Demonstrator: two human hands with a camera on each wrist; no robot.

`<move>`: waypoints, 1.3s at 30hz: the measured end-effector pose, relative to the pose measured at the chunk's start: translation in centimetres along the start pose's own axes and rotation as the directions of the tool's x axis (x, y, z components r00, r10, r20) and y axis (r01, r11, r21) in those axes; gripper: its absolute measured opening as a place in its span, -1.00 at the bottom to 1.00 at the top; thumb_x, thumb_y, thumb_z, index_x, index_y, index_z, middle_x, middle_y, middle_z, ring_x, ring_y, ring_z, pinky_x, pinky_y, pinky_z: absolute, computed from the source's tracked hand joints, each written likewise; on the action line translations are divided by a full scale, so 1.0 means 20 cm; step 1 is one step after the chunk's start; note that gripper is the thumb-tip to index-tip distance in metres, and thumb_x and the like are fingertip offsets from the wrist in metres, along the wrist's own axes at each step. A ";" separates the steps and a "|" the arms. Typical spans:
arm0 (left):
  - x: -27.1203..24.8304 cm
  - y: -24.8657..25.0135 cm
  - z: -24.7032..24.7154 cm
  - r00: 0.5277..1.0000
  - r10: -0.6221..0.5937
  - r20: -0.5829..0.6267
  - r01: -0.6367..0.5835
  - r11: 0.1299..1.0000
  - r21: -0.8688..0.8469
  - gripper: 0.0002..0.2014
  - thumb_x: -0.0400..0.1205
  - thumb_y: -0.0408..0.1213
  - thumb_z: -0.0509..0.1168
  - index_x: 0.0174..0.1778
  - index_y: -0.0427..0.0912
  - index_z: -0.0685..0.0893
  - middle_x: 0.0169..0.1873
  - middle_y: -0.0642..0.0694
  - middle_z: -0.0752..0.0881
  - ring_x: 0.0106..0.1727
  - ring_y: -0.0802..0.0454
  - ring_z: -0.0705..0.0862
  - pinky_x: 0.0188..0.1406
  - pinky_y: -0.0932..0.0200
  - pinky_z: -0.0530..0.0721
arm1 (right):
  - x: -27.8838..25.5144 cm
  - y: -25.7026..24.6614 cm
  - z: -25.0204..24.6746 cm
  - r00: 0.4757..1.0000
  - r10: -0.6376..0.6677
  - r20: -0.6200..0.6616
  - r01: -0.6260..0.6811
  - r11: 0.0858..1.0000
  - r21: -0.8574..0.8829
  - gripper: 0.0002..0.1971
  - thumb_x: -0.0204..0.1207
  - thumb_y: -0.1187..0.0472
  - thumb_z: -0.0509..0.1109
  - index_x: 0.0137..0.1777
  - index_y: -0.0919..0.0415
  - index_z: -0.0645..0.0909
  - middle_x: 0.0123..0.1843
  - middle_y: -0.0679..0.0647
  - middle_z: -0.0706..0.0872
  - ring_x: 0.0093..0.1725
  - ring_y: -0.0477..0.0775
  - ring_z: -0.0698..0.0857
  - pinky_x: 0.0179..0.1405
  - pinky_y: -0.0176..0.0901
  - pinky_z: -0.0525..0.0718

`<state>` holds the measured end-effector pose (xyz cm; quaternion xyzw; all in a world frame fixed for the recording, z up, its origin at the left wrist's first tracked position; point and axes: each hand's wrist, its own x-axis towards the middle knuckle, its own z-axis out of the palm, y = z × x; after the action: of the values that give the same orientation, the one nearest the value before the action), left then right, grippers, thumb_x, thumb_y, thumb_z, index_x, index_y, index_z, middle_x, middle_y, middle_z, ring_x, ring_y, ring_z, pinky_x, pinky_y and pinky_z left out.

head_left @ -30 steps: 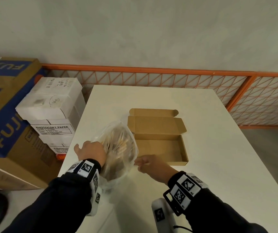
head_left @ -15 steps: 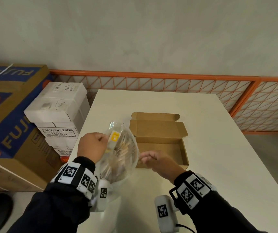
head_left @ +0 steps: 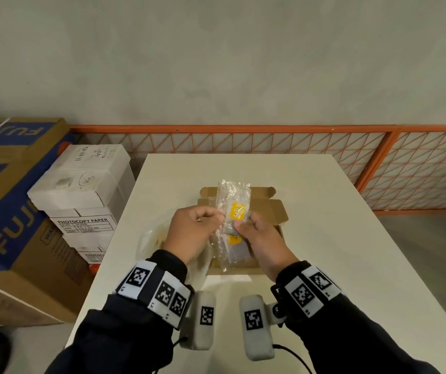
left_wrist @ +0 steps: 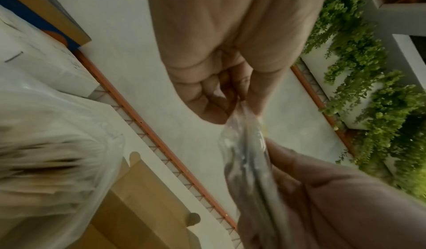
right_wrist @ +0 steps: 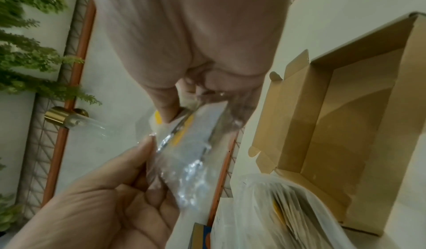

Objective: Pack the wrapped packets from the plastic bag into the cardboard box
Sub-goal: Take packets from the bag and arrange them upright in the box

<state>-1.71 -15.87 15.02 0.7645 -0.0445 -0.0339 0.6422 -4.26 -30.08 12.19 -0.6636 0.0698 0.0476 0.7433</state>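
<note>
A small stack of clear-wrapped packets (head_left: 234, 209) with yellow labels is held upright over the open cardboard box (head_left: 275, 211). My left hand (head_left: 220, 218) pinches the stack's left edge. My right hand (head_left: 239, 225) grips its lower right side, thumb on the front. In the left wrist view my left fingers (left_wrist: 214, 107) pinch the wrap of the packets (left_wrist: 248, 161). In the right wrist view my right fingers (right_wrist: 168, 114) press on the packets (right_wrist: 191, 143) beside the bare box floor (right_wrist: 341, 125). The plastic bag (head_left: 154, 238) lies on the table left of the box, with more packets (right_wrist: 290, 214) inside.
The white table (head_left: 324, 265) holds the box at its middle. White photocopy-paper cartons (head_left: 81, 195) and a large brown and blue carton (head_left: 8, 217) stand to the left of it. An orange mesh fence (head_left: 243, 141) runs behind the table.
My left hand has drawn packets out of the bag and carried them right, over the box. My right hand has let go of the bag and taken the packets. The bag now lies on the table.
</note>
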 end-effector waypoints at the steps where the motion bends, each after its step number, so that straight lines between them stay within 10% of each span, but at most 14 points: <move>1: -0.01 0.01 0.02 1.000 0.006 0.024 -0.006 1.000 -0.017 -0.80 0.52 -0.45 0.40 -0.27 -0.01 0.73 -0.35 0.06 0.70 -0.53 0.36 0.55 -0.33 0.38 0.56 | -0.01 -0.01 -0.01 1.000 -0.013 -0.028 0.013 1.000 0.017 -0.84 0.63 0.23 0.27 0.15 0.17 0.59 0.02 0.21 0.74 -0.07 0.10 0.72 0.02 0.03 0.68; 4: -0.04 0.00 0.05 0.986 0.017 0.167 -0.006 0.998 -0.065 -0.50 0.50 -0.53 0.39 0.18 0.16 0.57 0.00 0.14 0.64 -0.39 0.35 0.62 -0.31 0.39 0.65 | -0.02 -0.02 -0.05 0.997 -0.033 -0.065 0.035 0.999 0.034 -0.87 0.63 0.30 0.25 0.10 0.17 0.59 0.03 0.21 0.75 0.03 0.20 0.72 0.15 0.20 0.65; 7: -0.05 -0.03 0.08 0.947 -0.006 0.321 0.031 0.997 -0.073 -0.06 0.49 -0.57 0.39 0.61 0.20 0.05 0.35 0.13 0.51 0.15 0.23 0.67 0.10 0.17 0.69 | -0.04 -0.03 -0.08 0.996 -0.065 -0.068 0.071 0.995 0.077 -0.85 0.63 0.34 0.22 0.10 0.13 0.54 0.02 0.21 0.75 -0.06 0.17 0.75 -0.05 0.09 0.72; 16: -0.05 -0.03 0.10 0.932 -0.076 0.355 0.076 0.997 0.016 0.09 0.41 -0.56 0.44 0.62 0.28 -0.08 0.26 0.12 0.62 0.05 0.00 0.74 0.08 -0.06 0.73 | -0.06 -0.06 -0.13 0.991 -0.064 -0.118 0.068 0.997 0.036 -0.89 0.59 0.34 0.28 0.02 0.13 0.52 -0.10 0.12 0.71 -0.25 -0.11 0.70 -0.16 -0.12 0.67; 20: -0.07 -0.01 0.12 0.912 -0.081 0.402 0.065 0.996 0.055 0.06 0.39 -0.54 0.43 0.58 0.36 0.00 0.23 0.11 0.65 -0.02 -0.04 0.79 -0.06 -0.02 0.77 | -0.04 -0.08 -0.14 0.980 -0.073 -0.184 0.059 0.995 -0.076 -0.39 0.27 -0.10 0.46 0.00 0.47 0.44 -0.22 0.30 0.56 -0.19 0.07 0.59 -0.07 0.17 0.64; 23: -0.07 -0.02 0.13 0.920 -0.100 0.378 0.077 0.994 0.075 -0.07 0.41 -0.54 0.41 0.56 0.24 0.15 0.22 -0.05 0.70 -0.04 -0.18 0.77 -0.08 -0.03 0.76 | -0.04 -0.09 -0.16 0.976 -0.078 -0.205 0.065 0.996 -0.066 -0.62 0.38 0.09 0.44 0.07 0.35 0.57 -0.01 0.27 0.73 0.00 0.28 0.72 0.14 0.38 0.64; 28: -0.06 -0.02 0.12 0.945 -0.112 0.306 0.099 0.993 0.058 -0.46 0.47 -0.49 0.39 0.32 0.01 0.48 -0.07 -0.03 0.76 -0.22 0.10 0.68 -0.18 0.12 0.68 | -0.04 -0.08 -0.20 0.988 -0.058 -0.141 0.056 0.998 -0.023 -0.73 0.40 0.15 0.40 0.11 0.09 0.58 0.14 0.22 0.73 0.15 0.23 0.71 0.17 0.23 0.66; 31: -0.06 -0.01 0.12 0.962 -0.094 0.257 0.106 0.994 -0.033 -0.67 0.53 -0.56 0.32 0.03 -0.03 0.55 -0.34 0.15 0.73 -0.45 0.29 0.64 -0.43 0.37 0.58 | -0.04 -0.07 -0.21 0.995 0.003 -0.096 -0.005 1.000 -0.022 -0.91 0.53 0.19 0.36 -0.01 0.12 0.55 -0.13 0.06 0.72 0.00 0.11 0.71 -0.01 0.01 0.68; 39: -0.05 -0.02 0.13 0.978 -0.149 0.145 0.177 0.963 -0.205 -0.76 0.59 -0.51 0.29 0.09 -0.11 0.60 -0.19 -0.06 0.76 -0.22 0.01 0.70 -0.17 0.06 0.69 | -0.05 -0.05 -0.22 0.981 0.068 -0.184 -0.050 0.994 0.099 -0.96 0.60 0.31 0.29 -0.03 0.22 0.47 -0.05 0.18 0.66 -0.18 -0.07 0.73 -0.37 -0.35 0.69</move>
<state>-2.92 -18.21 14.14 0.6872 -0.0183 -0.1404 0.7126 -5.29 -34.62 12.80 -0.6269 0.1612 0.0036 0.7623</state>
